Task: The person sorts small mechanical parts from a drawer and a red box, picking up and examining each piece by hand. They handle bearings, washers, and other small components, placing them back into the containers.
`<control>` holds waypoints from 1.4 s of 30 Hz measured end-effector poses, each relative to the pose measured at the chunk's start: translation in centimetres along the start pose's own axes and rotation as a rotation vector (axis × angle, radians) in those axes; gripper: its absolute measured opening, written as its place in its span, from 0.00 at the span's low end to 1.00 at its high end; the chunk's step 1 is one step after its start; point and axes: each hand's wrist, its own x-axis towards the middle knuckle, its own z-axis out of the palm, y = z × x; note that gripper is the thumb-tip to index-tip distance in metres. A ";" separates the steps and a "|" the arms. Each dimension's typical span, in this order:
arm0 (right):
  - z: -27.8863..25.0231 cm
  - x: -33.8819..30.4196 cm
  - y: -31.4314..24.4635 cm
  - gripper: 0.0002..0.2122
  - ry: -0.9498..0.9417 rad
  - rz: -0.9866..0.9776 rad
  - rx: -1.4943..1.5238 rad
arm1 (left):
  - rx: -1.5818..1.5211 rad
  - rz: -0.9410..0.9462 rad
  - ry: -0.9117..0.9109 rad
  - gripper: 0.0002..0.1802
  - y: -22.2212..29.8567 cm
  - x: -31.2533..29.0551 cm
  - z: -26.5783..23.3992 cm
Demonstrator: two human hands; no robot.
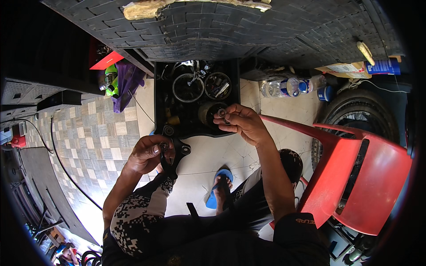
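My left hand (145,154) is closed round a black part with round holes at its ends (177,153), which looks like a bike's suspension link. Its lower end hangs above my left thigh. Between the thumb and fingers of my right hand (244,124) is a small metal ring (222,113), seemingly a bearing. That hand is over the near right corner of a black drawer (195,132). Right beside its fingertips stands a round container (207,114) inside the drawer. Farther back, two round tins hold metal parts, one wider (174,91) and one smaller (230,88).
Black woven-pattern cabinet (199,37) fronts rise behind the drawer. Plastic bottles (288,87) lie on the tiles at right, near a bike wheel (370,108) and a red plastic chair (337,173). A purple bag (126,88) and a green bottle (111,80) are at left.
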 end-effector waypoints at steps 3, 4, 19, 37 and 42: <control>-0.1 0.1 0.1 0.04 -0.001 -0.019 -0.008 | 0.002 -0.001 -0.006 0.23 0.0 0.0 0.0; 0.0 0.1 0.2 0.04 0.000 -0.031 -0.005 | 0.001 -0.002 -0.010 0.23 0.0 0.0 0.0; -1.2 -0.4 -1.6 0.09 0.111 -0.201 0.155 | -0.014 -0.019 0.000 0.24 0.2 0.1 0.4; -0.6 -0.2 -1.6 0.16 0.402 -0.180 -1.086 | 0.127 -0.041 0.085 0.27 0.3 -0.4 0.7; 1.1 0.6 0.2 0.12 0.318 0.017 -1.452 | 0.127 -0.063 0.070 0.24 0.1 -0.1 0.7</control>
